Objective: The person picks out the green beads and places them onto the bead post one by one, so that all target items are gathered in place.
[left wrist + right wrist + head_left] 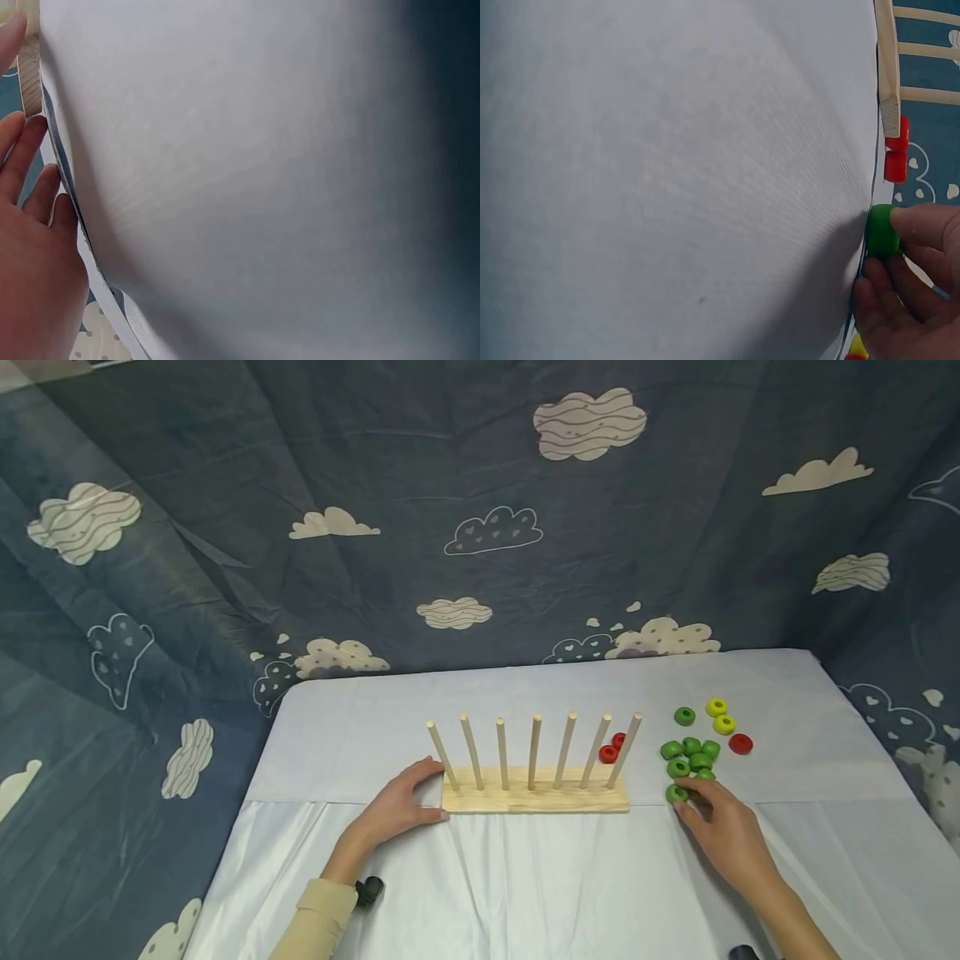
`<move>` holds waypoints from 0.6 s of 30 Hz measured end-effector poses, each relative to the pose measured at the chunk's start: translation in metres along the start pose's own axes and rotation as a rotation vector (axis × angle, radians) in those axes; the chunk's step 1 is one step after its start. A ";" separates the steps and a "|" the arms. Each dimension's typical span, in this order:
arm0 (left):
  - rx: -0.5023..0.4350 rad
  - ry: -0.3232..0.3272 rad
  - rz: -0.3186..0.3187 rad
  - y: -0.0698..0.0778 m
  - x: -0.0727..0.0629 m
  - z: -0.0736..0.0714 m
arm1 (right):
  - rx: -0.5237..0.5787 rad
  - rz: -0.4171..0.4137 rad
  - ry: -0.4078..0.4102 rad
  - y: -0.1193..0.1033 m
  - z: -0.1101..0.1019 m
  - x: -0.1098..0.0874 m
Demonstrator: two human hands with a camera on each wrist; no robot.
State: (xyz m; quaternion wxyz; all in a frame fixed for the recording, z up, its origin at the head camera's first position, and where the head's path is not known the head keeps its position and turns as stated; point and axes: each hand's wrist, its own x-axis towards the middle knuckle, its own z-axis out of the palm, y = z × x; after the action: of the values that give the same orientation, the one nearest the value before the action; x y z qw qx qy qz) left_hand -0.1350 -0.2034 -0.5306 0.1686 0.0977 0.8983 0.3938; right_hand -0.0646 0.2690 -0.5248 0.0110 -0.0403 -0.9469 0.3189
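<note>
A wooden peg rack point(536, 802), a flat pale base with a row of several upright pegs, stands mid-table. My left hand point(397, 803) grips its left end, thumb at the front corner and fingers towards the back; the left wrist view shows only part of this hold on the base end point(30, 79). To the right, my right hand point(723, 831) pinches a green bead point(677, 793) between thumb and finger, low against the tablecloth. The right wrist view shows that bead point(883, 229) side-on. Several other green beads point(672, 749) lie just beyond the hand.
Two yellow beads point(723, 724) and a red bead point(741, 744) lie behind the green ones at right. Two more red beads point(608, 754) sit behind the rack's right end. White cloth point(360, 727) covers the table; a dark cloud-patterned curtain point(465, 577) hangs behind.
</note>
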 end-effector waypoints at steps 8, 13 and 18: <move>-0.021 -0.009 -0.017 0.002 0.000 0.002 | 0.012 0.011 -0.002 0.004 0.000 0.000; -0.027 0.002 -0.019 0.001 0.000 0.002 | 0.016 0.014 -0.001 0.005 0.001 0.001; -0.045 0.018 -0.023 0.001 0.001 0.003 | 0.006 0.024 -0.005 0.005 0.001 0.003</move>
State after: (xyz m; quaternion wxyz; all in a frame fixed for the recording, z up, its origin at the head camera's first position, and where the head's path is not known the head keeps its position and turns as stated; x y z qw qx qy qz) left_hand -0.1342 -0.2002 -0.5318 0.1674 0.0801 0.8916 0.4130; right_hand -0.0670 0.2727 -0.5284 0.0048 -0.0506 -0.9454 0.3220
